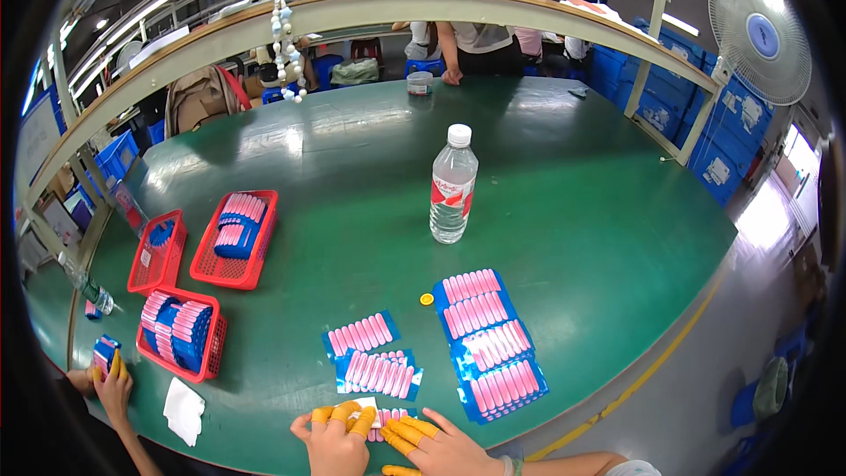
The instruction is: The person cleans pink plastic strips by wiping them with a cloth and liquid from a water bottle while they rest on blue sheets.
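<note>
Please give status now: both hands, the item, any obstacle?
Left hand and right hand, yellow fingertip covers, together pinching small blue-backed pink strip pack. More pink strip packs just beyond. Clear plastic water bottle well clear.

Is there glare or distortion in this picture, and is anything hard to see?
Head view: ceiling lights glare on the green table; fisheye bends the wooden shelf edge into an arc; corners are black; the fan side looks overexposed; the water bottle is sharp.

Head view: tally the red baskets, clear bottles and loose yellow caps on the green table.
Red baskets: 3
Clear water bottle: 2
Yellow cap: 1
Total: 6
</note>
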`<state>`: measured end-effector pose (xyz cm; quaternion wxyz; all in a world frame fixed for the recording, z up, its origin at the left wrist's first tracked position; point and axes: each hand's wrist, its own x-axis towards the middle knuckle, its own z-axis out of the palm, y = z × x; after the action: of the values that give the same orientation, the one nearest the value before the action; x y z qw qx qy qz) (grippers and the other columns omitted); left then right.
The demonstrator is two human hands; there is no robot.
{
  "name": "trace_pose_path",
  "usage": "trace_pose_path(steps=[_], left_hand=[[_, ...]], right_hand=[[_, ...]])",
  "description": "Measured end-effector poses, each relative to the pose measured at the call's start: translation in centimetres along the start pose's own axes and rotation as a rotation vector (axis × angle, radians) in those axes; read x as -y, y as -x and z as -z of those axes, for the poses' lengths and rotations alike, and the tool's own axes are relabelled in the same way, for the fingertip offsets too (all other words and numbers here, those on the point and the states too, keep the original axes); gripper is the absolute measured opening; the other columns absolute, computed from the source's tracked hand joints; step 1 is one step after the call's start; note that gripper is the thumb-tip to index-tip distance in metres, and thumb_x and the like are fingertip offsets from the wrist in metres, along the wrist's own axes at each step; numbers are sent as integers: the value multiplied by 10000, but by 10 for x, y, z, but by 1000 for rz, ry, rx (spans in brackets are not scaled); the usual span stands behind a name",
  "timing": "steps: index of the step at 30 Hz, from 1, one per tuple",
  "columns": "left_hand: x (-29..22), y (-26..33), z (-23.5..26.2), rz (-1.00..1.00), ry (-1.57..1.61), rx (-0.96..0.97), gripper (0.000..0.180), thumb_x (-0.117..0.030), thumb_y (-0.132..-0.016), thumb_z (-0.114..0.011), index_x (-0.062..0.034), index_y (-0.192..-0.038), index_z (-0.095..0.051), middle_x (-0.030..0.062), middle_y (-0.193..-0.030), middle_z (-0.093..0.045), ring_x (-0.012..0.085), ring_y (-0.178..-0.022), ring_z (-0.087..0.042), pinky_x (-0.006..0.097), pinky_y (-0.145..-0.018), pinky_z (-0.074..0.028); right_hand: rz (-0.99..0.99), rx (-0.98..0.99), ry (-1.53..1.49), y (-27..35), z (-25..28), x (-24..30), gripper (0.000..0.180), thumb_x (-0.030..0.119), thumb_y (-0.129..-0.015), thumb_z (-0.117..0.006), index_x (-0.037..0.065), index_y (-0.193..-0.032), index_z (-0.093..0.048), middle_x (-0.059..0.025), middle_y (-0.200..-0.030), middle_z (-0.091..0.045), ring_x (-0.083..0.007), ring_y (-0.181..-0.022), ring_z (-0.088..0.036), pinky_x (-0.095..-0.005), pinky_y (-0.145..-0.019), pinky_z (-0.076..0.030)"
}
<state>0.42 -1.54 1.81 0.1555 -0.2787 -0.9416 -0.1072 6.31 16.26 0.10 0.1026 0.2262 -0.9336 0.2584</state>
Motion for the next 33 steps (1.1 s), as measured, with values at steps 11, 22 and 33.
trace_pose_path(steps=[11, 22, 33], left_hand=[[34, -28, 3, 341, 848, -329, 236, -42, -836, -709, -85, -1067, -728, 72, -1085, -685, 236, -1001, -619, 413, -939, -428], [-29, -177, 122, -235, 1603, -1024, 470, -35, -913, -709, 13, -1352, -550, 109, -1303, -632, 205, -1184, -623, 381, -1041, -483], [18, -142, 52, -94, 1002, -897, 264, -51, -910, -704, -5, -1162, -639, 130, -1202, -668, 235, -1119, -621, 368, -972, -493]], right_hand=[[14, -63, 1, -3, -7, 6, 528, 411, -890, -662, 2, -1221, -624, -160, -1250, -606, -301, -1208, -537, -491, -1119, -338], [-9, -108, 48, 4, -10, 4, 503, 423, -919, -637, 18, -1218, -630, -146, -1241, -612, -297, -1213, -539, -475, -1134, -322], [2, -135, 51, 5, -8, 0, 525, 423, -916, -639, -3, -1222, -626, -152, -1227, -622, -298, -1203, -546, -480, -1136, -326]])
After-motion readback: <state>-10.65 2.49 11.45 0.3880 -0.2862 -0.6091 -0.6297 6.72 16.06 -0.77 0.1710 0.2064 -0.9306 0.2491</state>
